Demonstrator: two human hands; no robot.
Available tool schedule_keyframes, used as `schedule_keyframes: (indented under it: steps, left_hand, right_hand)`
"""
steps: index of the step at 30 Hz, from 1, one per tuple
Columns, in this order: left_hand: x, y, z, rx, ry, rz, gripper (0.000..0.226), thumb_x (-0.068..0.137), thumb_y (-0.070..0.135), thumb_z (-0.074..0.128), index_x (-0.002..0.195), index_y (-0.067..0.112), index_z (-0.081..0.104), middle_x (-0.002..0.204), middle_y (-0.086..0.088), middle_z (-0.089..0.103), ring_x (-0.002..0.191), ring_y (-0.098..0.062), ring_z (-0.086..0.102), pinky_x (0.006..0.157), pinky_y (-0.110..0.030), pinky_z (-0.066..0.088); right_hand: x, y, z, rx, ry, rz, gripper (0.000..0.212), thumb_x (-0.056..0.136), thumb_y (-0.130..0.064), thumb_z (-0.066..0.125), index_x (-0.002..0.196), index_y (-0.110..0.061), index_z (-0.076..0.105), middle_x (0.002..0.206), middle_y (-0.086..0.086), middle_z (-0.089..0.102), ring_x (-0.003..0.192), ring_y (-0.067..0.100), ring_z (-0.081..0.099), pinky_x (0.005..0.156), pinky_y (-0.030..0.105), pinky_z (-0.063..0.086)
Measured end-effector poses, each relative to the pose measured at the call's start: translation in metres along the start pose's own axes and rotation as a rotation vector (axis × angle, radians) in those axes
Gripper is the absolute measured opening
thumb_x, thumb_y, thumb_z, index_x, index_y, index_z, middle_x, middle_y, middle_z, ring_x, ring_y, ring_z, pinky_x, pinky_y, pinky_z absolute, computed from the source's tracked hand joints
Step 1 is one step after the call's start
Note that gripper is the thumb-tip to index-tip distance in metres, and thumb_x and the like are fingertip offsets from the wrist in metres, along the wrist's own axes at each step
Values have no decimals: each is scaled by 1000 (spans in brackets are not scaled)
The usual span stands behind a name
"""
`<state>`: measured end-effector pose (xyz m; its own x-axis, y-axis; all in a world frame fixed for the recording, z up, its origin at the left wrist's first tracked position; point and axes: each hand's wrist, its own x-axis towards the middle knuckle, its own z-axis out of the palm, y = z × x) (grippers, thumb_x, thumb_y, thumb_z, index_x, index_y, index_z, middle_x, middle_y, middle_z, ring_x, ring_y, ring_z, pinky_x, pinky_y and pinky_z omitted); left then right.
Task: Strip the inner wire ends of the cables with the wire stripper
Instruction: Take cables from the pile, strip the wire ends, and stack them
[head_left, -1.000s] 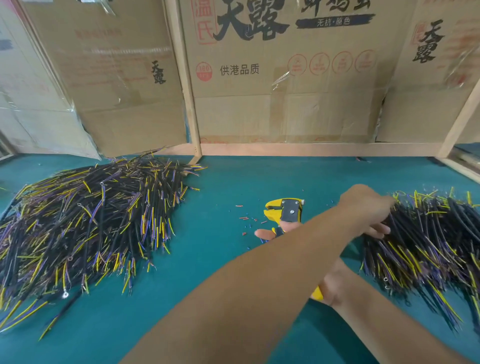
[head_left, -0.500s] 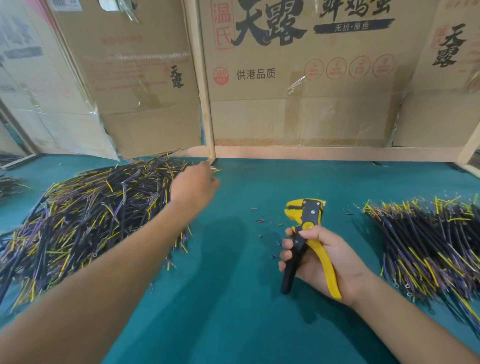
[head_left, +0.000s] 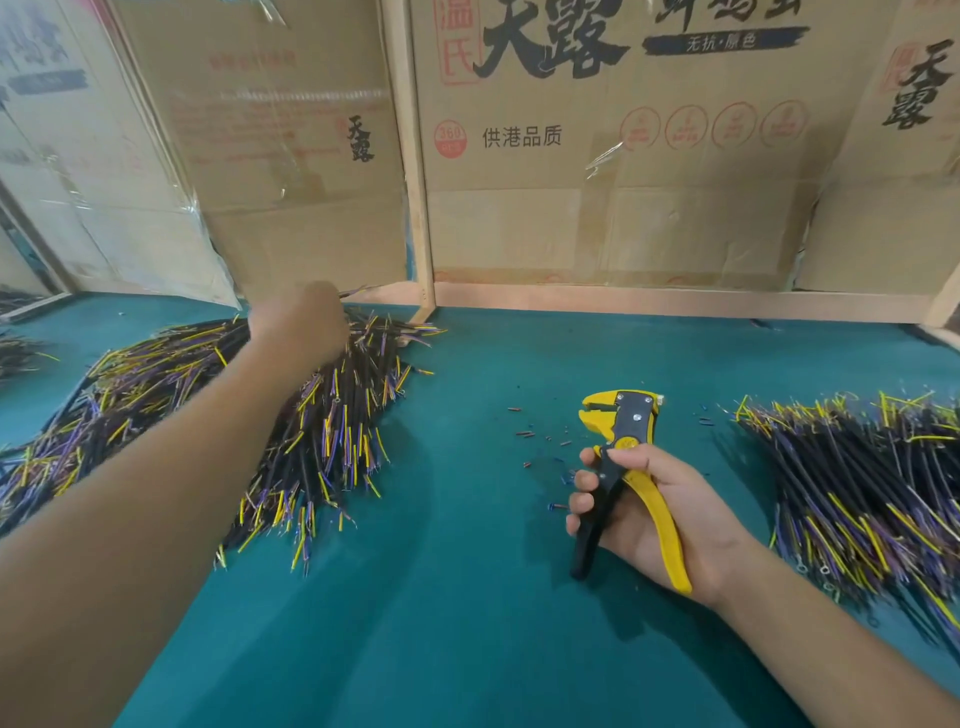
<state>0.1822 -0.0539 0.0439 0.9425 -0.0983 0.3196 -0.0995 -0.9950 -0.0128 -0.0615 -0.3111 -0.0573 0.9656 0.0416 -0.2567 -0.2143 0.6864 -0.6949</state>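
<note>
A large pile of black cables (head_left: 322, 436) with yellow and purple inner wires lies on the left of the teal table (head_left: 467, 597). My left hand (head_left: 298, 325) reaches onto the far top of that pile, back towards the camera, blurred, fingers hidden among the cables. My right hand (head_left: 660, 514) grips the yellow and black wire stripper (head_left: 621, 431) by its handles, jaws pointing away and held just above the table. A second pile of the same cables (head_left: 872, 483) lies at the right.
Small bits of stripped insulation (head_left: 540, 441) are scattered left of the stripper's jaws. Cardboard boxes (head_left: 597, 156) in a wooden frame (head_left: 623, 301) wall off the back. More cables (head_left: 15, 353) lie at the far left edge.
My left hand has swung from the right pile across to the left pile and reached its far top. My right hand with the stripper has stayed about where it was.
</note>
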Motion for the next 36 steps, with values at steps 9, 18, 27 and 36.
schedule_keyframes:
  steps: [9,18,27,36]
  left_hand:
    - [-44,12,-38,-566,266,162,12,85,28,70,78,19,70,77,-2,68,74,-25,62,66,-29,46]
    - [-111,38,28,-1873,-167,7,17,81,27,75,67,23,68,68,4,60,61,-8,49,52,-21,37]
    - [-123,52,32,-1852,-133,164,13,84,27,67,82,15,63,73,1,62,64,-11,56,58,-21,48]
    - [-150,85,43,-1734,-366,319,5,98,10,57,102,10,61,69,-7,63,52,-18,58,52,-28,52]
  right_hand:
    - [1,1,1,-20,13,-12,21,84,-22,57,98,-5,56,77,11,52,64,27,51,67,43,51]
    - [2,-1,-2,47,6,-56,24,84,-26,59,98,-7,57,77,9,51,66,26,52,69,43,51]
    - [0,0,-5,47,25,-57,27,84,-28,61,101,-7,57,78,9,52,67,26,53,70,43,53]
    - [2,1,-4,29,10,-55,31,82,-26,62,103,-5,58,78,11,53,66,28,53,67,44,53]
